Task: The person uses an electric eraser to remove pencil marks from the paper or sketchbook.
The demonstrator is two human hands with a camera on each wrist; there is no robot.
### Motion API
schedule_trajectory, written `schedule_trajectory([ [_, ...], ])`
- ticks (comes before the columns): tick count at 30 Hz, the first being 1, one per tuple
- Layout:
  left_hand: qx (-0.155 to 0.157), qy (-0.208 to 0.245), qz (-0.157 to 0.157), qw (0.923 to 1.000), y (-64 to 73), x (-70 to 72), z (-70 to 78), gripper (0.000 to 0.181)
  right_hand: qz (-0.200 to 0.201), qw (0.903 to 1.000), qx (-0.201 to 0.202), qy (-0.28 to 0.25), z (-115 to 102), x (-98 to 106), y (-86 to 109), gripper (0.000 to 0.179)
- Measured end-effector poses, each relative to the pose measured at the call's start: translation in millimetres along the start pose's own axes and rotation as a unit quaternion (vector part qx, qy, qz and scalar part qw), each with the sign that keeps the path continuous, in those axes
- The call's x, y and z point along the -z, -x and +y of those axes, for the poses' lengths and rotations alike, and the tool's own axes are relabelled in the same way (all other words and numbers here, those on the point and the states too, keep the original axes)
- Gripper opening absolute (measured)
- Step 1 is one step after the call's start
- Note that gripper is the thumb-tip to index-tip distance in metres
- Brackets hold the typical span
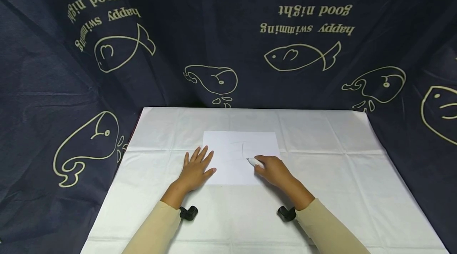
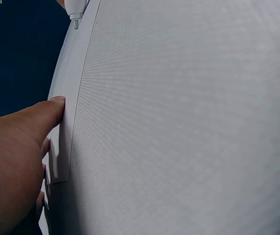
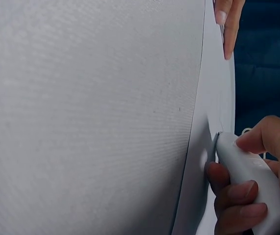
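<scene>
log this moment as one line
left hand: fingers spread over left edge of paper | right hand: grips white pen, tip at paper | marks: faint lines on paper | surface: white cloth

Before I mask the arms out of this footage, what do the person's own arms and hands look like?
The left sleeve and right sleeve are plain beige, ending near the wrists. The left device and right device at the cuffs are small, black and blocky. The left hand and right hand wear no gloves; no cables show.
</scene>
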State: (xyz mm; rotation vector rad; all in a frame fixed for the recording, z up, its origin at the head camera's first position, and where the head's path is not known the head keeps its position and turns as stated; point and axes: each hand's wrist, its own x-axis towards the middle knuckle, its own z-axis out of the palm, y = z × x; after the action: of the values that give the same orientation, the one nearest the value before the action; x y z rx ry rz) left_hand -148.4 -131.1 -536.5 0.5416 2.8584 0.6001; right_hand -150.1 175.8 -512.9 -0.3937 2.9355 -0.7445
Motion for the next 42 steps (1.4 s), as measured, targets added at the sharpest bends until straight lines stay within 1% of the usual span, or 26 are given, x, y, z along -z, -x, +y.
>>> schedule_trajectory([
  [3, -0.001, 0.001, -0.001, 1.0, -0.1, -0.1, -0.2, 0.068, 0.007, 1.0, 0.0, 0.002, -1, -1, 0.0, 0.032],
  [9, -0.002, 0.001, 0.001, 1.0, -0.8, -0.7, -0.5, 0.068, -0.006, 0.9999, 0.009, -0.008, -3, -4, -1.4, 0.031],
  [16, -0.001, 0.001, 0.0, 1.0, -0.8, -0.3, -0.2, 0.068, 0.0, 1.0, 0.0, -0.001, -5, -4, -3.1, 0.031],
  [21, 0.002, -0.003, -0.001, 1.0, -0.7, 1.0, 0.3, 0.068, -0.01, 0.9999, 0.009, -0.007, -7, -5, -4.5, 0.032],
  [27, 0.0, 0.002, 0.0, 1.0, -0.4, 0.4, -0.1, 0.068, -0.004, 1.0, 0.003, -0.004, -9, -6, -4.5, 0.03],
  [31, -0.002, 0.005, 0.004, 1.0, 0.1, 0.2, 0.0, 0.068, -0.01, 0.9999, 0.011, -0.007, -11, -5, -3.4, 0.031],
  [34, -0.002, 0.004, 0.003, 1.0, 0.3, 0.4, 0.1, 0.068, -0.003, 0.9999, 0.011, 0.0, -11, -5, -3.2, 0.03],
  [38, -0.002, 0.002, 0.003, 1.0, 0.5, 0.3, 0.2, 0.068, 0.012, 0.9999, -0.003, 0.009, -9, -6, -3.4, 0.03],
  [42, -0.001, 0.004, 0.003, 1.0, 0.6, 0.6, 0.6, 0.068, 0.008, 0.9999, 0.008, 0.0, -10, -6, -2.8, 0.031],
])
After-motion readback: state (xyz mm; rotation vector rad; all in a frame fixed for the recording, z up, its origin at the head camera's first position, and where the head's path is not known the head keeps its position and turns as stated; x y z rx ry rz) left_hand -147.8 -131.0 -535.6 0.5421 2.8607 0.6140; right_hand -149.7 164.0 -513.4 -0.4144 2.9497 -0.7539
